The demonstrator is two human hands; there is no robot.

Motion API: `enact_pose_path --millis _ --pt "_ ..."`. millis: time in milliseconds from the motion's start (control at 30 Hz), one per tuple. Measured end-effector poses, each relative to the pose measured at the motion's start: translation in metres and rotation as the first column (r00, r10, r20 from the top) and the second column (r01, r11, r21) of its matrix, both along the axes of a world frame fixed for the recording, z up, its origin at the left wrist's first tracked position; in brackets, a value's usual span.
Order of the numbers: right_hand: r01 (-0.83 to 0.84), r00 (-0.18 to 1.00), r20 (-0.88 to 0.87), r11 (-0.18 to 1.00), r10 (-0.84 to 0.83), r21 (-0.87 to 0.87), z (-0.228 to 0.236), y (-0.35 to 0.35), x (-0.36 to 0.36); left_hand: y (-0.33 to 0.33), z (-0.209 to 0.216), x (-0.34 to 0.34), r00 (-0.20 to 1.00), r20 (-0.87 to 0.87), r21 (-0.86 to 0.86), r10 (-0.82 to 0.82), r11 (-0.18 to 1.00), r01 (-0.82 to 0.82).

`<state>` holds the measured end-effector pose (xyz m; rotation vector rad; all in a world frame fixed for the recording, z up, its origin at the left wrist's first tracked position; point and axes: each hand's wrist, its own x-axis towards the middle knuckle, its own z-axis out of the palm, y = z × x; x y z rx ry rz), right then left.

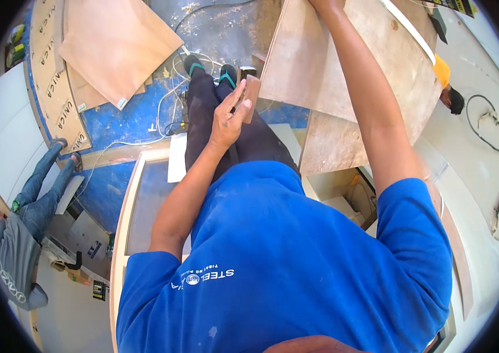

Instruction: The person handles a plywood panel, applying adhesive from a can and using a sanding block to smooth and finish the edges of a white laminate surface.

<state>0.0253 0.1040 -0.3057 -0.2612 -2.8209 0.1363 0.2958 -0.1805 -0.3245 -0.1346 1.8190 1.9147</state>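
My left hand (230, 120) is closed around a small flat brown block (252, 100), held in front of my legs. A dark piece with a pale rim (246, 73) shows at the block's far end; I cannot make out whether the two are joined. Stretched far forward, my right hand (327, 5) is at the far edge of the view, over a large pale plywood sheet (314, 65). Its fingers are cut off by the picture's edge, so their grip is hidden. Beneath that sheet lies another plywood piece (335, 141), lower and nearer to me.
More plywood sheets (120, 44) lie at the far left on a blue-stained floor (117, 191). White cords (170, 100) run past my feet. A pale wooden frame (134, 182) stands by my left arm. One person (20, 253) is at left, another (446, 82) at right.
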Motion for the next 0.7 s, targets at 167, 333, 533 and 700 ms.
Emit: enact_pose_path --millis 167,333,533,700 --pt "-0.004 0.997 -0.073 1.000 0.006 0.022 -0.010 -0.010 0.010 0.011 0.000 -0.012 0.993 -0.120 -0.060 -0.005 0.998 -0.003" --pt "-0.089 0.995 -0.054 0.996 0.088 -0.015 0.013 -0.032 0.030 0.037 0.004 -0.003 0.969 -0.228 -0.052 0.091 0.993 -0.106" --pt "-0.083 0.996 -0.031 0.996 0.082 -0.028 0.006 -0.024 0.035 0.041 0.004 0.016 0.970 -0.217 -0.116 0.112 0.984 -0.139" --pt "-0.043 0.999 0.018 0.998 0.044 -0.042 0.012 -0.027 0.038 0.052 -0.010 0.012 0.941 -0.290 -0.110 0.173 0.971 -0.213"
